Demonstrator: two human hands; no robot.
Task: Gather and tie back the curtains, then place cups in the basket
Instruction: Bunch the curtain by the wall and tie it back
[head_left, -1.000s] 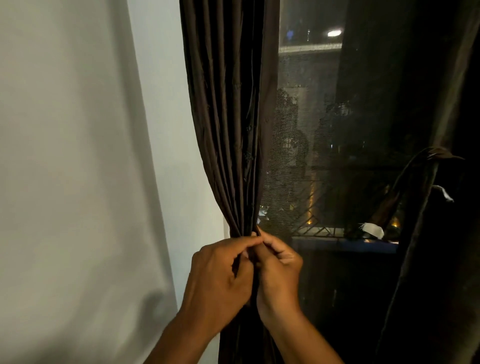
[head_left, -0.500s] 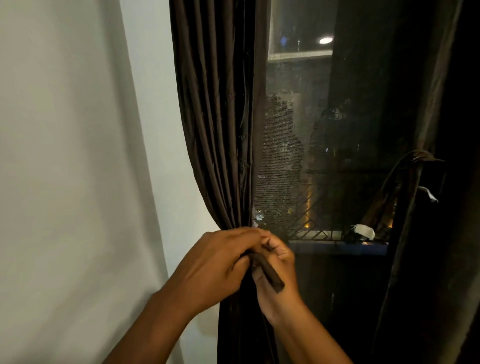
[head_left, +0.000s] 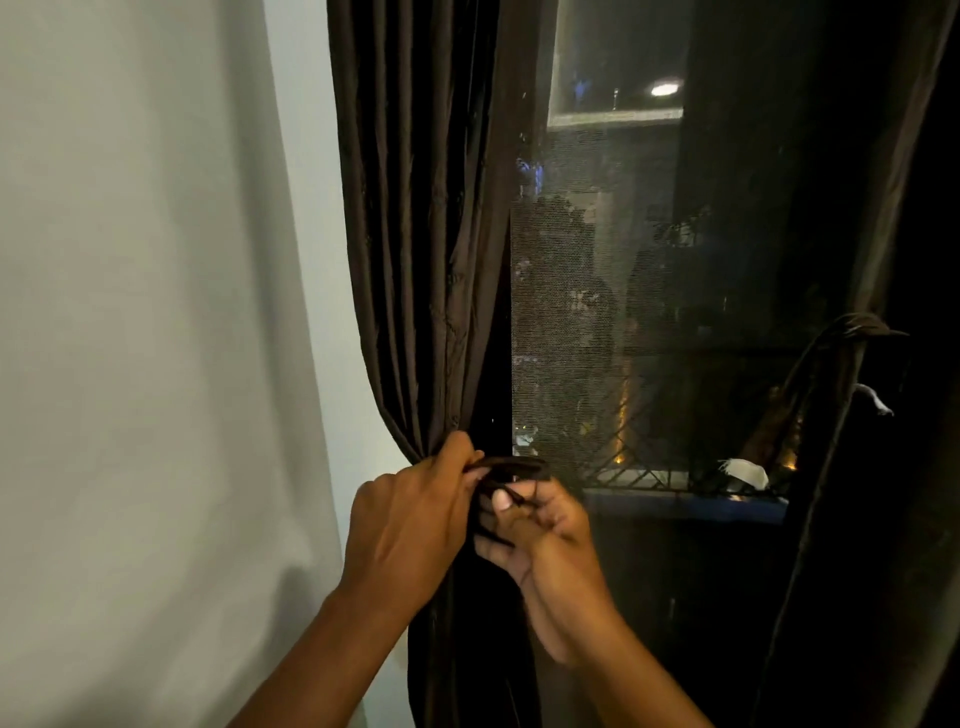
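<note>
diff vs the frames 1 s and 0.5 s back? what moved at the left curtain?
The right hand has drawn away from the left hand, toward the window, pulling the dark tie-back out into a visible loop; a second ago both hands were pressed together at the gather with no tie showing. The left hand keeps its grip on the gathered left curtain. The right curtain, already tied, is unchanged.

A ledge by the window

A blue ledge (head_left: 675, 508) runs along the bottom of the window, low and flat. One small white thing (head_left: 746, 472) lies on it, crumpled, too blurry to tell what it is. A wire fence (head_left: 634, 470) with a criss-cross pattern stands along the ledge just behind it. The ledge's right end goes behind the dark curtain (head_left: 883, 519).
</note>
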